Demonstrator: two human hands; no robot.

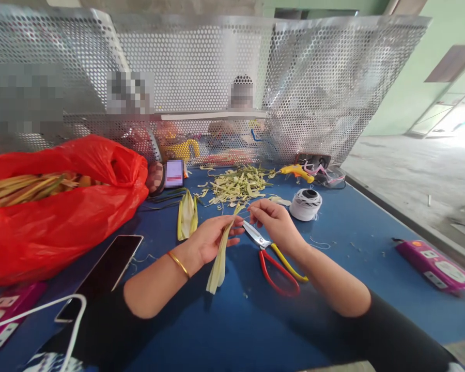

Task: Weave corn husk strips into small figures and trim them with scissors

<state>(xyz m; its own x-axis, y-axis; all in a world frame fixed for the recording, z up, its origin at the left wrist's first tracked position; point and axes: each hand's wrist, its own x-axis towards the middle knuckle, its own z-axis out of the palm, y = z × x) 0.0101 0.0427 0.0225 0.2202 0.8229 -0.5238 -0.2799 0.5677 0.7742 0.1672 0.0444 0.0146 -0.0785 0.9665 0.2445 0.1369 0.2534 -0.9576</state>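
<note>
My left hand (209, 238) is closed on a long, folded, pale green-yellow leaf strip (218, 266), whose tip sticks up past the fingers and whose wider end hangs down. Just right of that tip, my right hand (273, 219) pinches a fine thread, which seems to run to the strip. Scissors (259, 238) with one red and one yellow handle lie partly under my right hand, blades toward the left fingers. A white thread spool (306, 205) stands beyond my right wrist. Another opened husk-like leaf (187, 217) rests left of my hands.
Leaf scraps (240, 183) are heaped at the back. A red plastic bag (65, 227) of dried strips fills the left, beside a phone (104, 268). Glasses (323, 173) and a yellow glue gun (298, 171) lie back right, a purple box (436, 263) farther right. A perforated metal screen (194, 62) borders the table.
</note>
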